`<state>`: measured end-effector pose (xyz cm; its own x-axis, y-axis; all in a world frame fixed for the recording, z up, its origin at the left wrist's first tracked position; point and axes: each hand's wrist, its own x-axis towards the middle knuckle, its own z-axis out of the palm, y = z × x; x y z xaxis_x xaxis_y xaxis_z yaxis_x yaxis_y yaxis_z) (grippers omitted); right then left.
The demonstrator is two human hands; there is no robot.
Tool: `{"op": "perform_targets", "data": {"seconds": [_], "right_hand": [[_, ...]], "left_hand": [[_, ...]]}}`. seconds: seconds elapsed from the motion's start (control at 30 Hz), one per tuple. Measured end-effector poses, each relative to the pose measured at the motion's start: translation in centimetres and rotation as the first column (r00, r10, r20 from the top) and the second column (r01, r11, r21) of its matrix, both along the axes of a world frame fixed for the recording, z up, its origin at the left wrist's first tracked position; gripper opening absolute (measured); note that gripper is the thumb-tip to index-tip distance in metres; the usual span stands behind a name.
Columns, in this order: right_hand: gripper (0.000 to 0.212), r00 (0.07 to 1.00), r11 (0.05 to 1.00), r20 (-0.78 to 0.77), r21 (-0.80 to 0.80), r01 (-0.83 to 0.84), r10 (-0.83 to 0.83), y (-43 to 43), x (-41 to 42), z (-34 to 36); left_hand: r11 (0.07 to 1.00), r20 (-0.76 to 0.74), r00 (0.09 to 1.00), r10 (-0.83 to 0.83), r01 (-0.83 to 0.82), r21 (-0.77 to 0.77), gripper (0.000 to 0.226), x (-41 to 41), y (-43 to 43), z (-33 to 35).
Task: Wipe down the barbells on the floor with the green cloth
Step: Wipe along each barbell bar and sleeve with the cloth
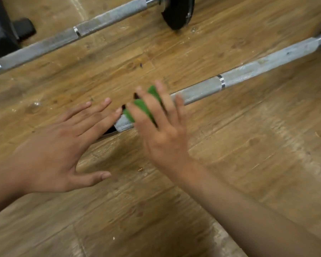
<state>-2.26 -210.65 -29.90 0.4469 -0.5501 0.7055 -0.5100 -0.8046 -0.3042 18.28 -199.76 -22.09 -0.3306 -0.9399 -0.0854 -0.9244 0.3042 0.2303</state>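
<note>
On the wooden floor (pixel 248 145) the nearer barbell (pixel 239 76) lies slantwise, running from between the hands up to the right edge. The green cloth (pixel 141 106) sits bunched on its knurled shaft, pinned there by the right hand (pixel 161 130). That hand is blurred, but its fingers appear to lie spread and fairly straight over the cloth, pressing it down rather than curling round it. The left hand (pixel 63 145) is released, fingers fanned flat and holding nothing, with its fingertips (pixel 118 110) reaching the bar just beside the cloth, seemingly to steady it.

The step in hand looks like the wiping of this nearer bar, at a spot low on its shaft. A long stretch of shaft lies uncovered towards the upper right, so the next move likely calls for sliding the cloth along it under steady pressure while the left hand keeps the bar from rolling.

Beyond it, well apart, the farther barbell (pixel 107 17) lies almost parallel, carrying a black weight plate (pixel 178 12), and judging by the task it waits its turn. A black piece of equipment (pixel 0 30) stands at the upper left, near that bar's end. Nothing blocks the cloth's path.
</note>
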Motion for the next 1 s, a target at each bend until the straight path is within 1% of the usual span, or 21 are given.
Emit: {"op": "perform_targets", "data": {"seconds": [0.03, 0.07, 0.1, 0.13, 0.17, 0.23, 0.27, 0.3, 0.37, 0.43, 0.47, 0.53, 0.57, 0.6, 0.67, 0.73, 0.77, 0.8, 0.83, 0.93, 1.0], "right_hand": [[0.033, 0.995, 0.993, -0.07, -0.092, -0.081, 0.075, -0.8, -0.6, 0.0], [0.033, 0.989, 0.982, -0.124, -0.16, -0.101, 0.081, -2.6, -2.0, 0.1], [0.029, 0.986, 0.981, -0.162, -0.186, -0.062, 0.032, -4.8, -3.8, 0.1], [0.027, 0.986, 0.985, -0.153, -0.168, 0.038, -0.064, -7.5, -5.9, 0.3], [0.028, 0.978, 0.981, -0.11, -0.104, 0.163, -0.174, -9.9, -8.2, 0.6], [0.034, 0.912, 0.91, -0.04, 0.068, 0.409, -0.408, -12.5, -10.4, 1.3], [0.032, 0.877, 0.866, -0.036, 0.138, 0.48, -0.48, -12.4, -10.0, 1.5], [0.03, 0.867, 0.85, -0.044, 0.179, 0.496, -0.497, -11.9, -9.2, 1.7], [0.025, 0.907, 0.894, -0.066, 0.156, 0.421, -0.416, -10.0, -7.4, 2.0], [0.024, 0.965, 0.968, -0.124, 0.072, 0.239, -0.229, -7.2, -5.9, 2.2], [0.023, 0.978, 0.992, -0.173, 0.037, 0.123, -0.115, -5.7, -5.5, 2.4], [0.027, 0.961, 0.998, -0.27, 0.002, -0.061, 0.059, -3.7, -5.4, 3.0], [0.031, 0.947, 0.997, -0.313, 0.001, -0.082, 0.079, -3.8, -6.1, 3.5], [0.035, 0.941, 0.999, -0.337, 0.009, -0.033, 0.034, -4.4, -7.4, 3.9], [0.036, 0.922, 0.98, -0.364, 0.089, 0.179, -0.135, -6.9, -10.6, 4.6], [0.033, 0.885, 0.916, -0.374, 0.176, 0.361, -0.277, -8.7, -13.1, 5.7], [0.033, 0.868, 0.89, -0.385, 0.201, 0.41, -0.313, -8.1, -13.0, 6.2], [0.034, 0.86, 0.886, -0.403, 0.202, 0.418, -0.314, -6.8, -11.9, 6.5], [0.036, 0.857, 0.904, -0.435, 0.185, 0.384, -0.275, -4.8, -10.6, 6.3], [0.036, 0.891, 0.978, -0.455, 0.177, 0.11, -0.018, 2.0, -7.6, 5.8], [0.034, 0.866, 0.988, -0.491, 0.15, -0.026, 0.097, 2.9, -8.6, 6.0]], "left_hand": [[1.0, -0.01, 1.0, 0.007, -0.007, 0.006, 0.102, 0.1, 0.0, 0.0], [1.0, -0.021, 1.0, 0.012, -0.012, 0.014, 0.102, 0.2, 0.0, 0.0], [1.0, -0.032, 0.999, 0.013, -0.012, 0.021, 0.103, 0.3, 0.0, 0.0], [1.0, -0.04, 0.999, 0.011, -0.01, 0.025, 0.103, 0.3, -0.1, 0.0], [1.0, -0.046, 0.999, 0.004, -0.003, 0.03, 0.104, 0.3, -0.1, 0.1], [1.0, -0.055, 0.998, -0.005, 0.007, 0.03, 0.105, 0.0, 0.0, 0.1], [0.999, -0.06, 0.998, -0.007, 0.009, 0.034, 0.106, -0.1, 0.0, 0.1], [0.999, -0.057, 0.998, -0.009, 0.011, 0.035, 0.106, -0.3, 0.1, 0.2], [0.999, -0.031, 0.999, -0.025, 0.025, 0.022, 0.107, -0.6, 0.4, 0.3], [0.999, -0.01, 0.999, -0.045, 0.045, 0.004, 0.107, -1.0, 0.8, 0.5], [0.999, -0.008, 0.999, -0.054, 0.054, 0.002, 0.107, -1.3, 1.1, 0.5], [0.998, -0.016, 0.998, -0.055, 0.055, 0.0, 0.106, -1.7, 1.6, 0.4], [0.998, -0.016, 0.998, -0.056, 0.056, -0.002, 0.106, -2.0, 1.8, 0.5], [0.998, -0.006, 0.998, -0.065, 0.065, -0.003, 0.106, -2.3, 2.1, 0.5], [0.997, 0.036, 0.996, -0.076, 0.076, -0.011, 0.107, -3.0, 2.7, 0.5], [0.996, 0.084, 0.993, -0.08, 0.083, -0.031, 0.108, -4.0, 3.5, 0.6], [0.996, 0.111, 0.991, -0.08, 0.085, -0.04, 0.109, -4.5, 3.9, 0.7], [0.995, 0.134, 0.988, -0.074, 0.081, -0.05, 0.109, -5.1, 4.4, 0.8], [0.995, 0.146, 0.987, -0.07, 0.079, -0.058, 0.11, -5.6, 4.8, 0.9], [0.993, 0.172, 0.982, -0.078, 0.093, -0.076, 0.11, -7.0, 6.1, 0.9], [0.992, 0.19, 0.979, -0.074, 0.092, -0.088, 0.111, -7.9, 7.2, 0.8]]}}
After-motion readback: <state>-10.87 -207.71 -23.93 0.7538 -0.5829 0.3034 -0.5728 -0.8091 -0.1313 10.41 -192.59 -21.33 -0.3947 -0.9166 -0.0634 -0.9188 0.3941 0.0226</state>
